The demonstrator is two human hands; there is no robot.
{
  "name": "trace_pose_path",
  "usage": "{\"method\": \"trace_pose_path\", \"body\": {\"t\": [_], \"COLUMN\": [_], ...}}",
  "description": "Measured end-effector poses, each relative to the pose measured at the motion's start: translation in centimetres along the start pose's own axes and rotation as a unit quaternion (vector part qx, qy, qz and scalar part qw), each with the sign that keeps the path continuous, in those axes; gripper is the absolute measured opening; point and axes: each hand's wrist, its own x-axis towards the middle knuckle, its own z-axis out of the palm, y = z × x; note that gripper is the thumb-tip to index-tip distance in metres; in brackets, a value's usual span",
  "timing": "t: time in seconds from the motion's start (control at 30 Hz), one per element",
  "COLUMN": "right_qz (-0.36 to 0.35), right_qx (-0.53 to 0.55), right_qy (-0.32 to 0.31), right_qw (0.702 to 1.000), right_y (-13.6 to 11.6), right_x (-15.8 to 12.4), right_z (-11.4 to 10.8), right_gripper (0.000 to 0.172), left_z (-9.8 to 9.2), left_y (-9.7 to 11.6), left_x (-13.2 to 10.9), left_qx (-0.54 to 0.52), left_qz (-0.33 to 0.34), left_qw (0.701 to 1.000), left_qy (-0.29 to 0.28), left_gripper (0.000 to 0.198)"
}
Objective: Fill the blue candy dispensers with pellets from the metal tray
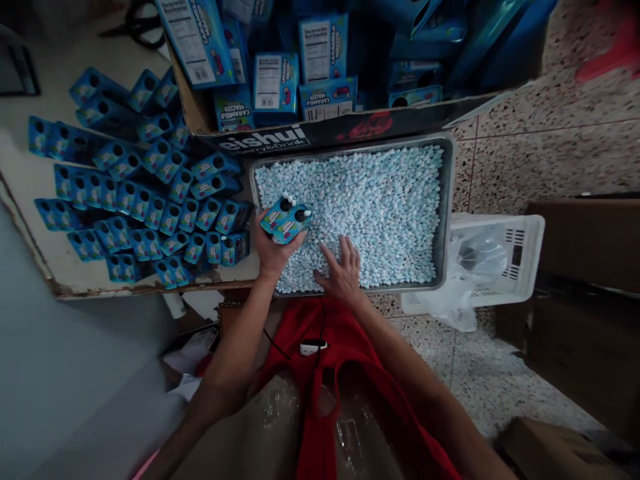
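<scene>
My left hand [278, 256] is wrapped round two small blue candy boxes [283, 227], held side by side over the left part of a metal tray [449, 200]. Each box has a dark round hole in its top, and a few white candies rest at the holes. The tray is filled with small white and pale blue candies [380, 207]. Over these candies, near the tray's front edge, my right hand [343, 272] has its fingers spread. Its fingertips are at the candies; I see nothing held in it.
Many similar blue boxes [145, 200] stand in rows on the table [30, 247] at left. Behind the tray, a cardboard carton [330, 130] holds more boxes. Scissors [137, 27] lie at the back left. A white plastic basket [533, 260] with clear bags is at right, near brown cartons [585, 333].
</scene>
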Motion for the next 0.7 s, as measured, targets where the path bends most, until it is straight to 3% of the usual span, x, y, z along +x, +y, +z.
{"method": "trace_pose_path", "body": {"t": [0.17,0.3,0.37,0.4,0.47,0.53,0.57,0.63,0.7], "right_qz": [-0.017,0.062,0.125,0.158,0.203,0.189,0.164,0.113,0.072], "right_qx": [0.034,0.154,0.282,0.371,0.553,0.681,0.717,0.747,0.741], "right_qy": [0.013,0.124,0.174,0.175,0.136,0.1,0.096,0.108,0.134], "right_qw": [0.999,0.978,0.935,0.898,0.797,0.7,0.67,0.646,0.654], "right_y": [0.8,1.0,0.0,-0.8,-2.7,-5.0,-6.1,-8.2,-9.8], "right_x": [7.9,11.9,12.5,12.5,11.9,11.0,10.5,9.5,8.8], "right_z": [-0.4,-1.8,-2.9,-3.6,-5.2,-7.0,-7.8,-9.2,-9.8], "right_gripper": [0.068,0.04,0.026,0.024,0.027,0.031,0.031,0.027,0.023], "left_z": [-2.0,-2.9,-3.1,-3.1,-3.1,-2.9,-2.8,-2.5,-2.1], "left_y": [0.0,0.1,0.3,0.4,0.7,1.0,1.2,1.8,2.6], "left_x": [-0.1,0.7,1.1,1.3,1.5,1.5,1.4,1.1,0.8], "left_qx": [-0.022,-0.011,-0.006,-0.003,0.006,0.016,0.019,0.023,0.033], "left_qz": [-0.009,0.011,0.033,0.043,0.065,0.086,0.094,0.107,0.113], "left_qw": [0.999,0.998,0.996,0.995,0.992,0.989,0.987,0.984,0.981], "left_qy": [-0.029,-0.066,-0.083,-0.092,-0.108,-0.122,-0.127,-0.139,-0.152], "left_gripper": [0.08,0.08,0.079,0.077,0.074,0.074,0.074,0.075,0.073]}}
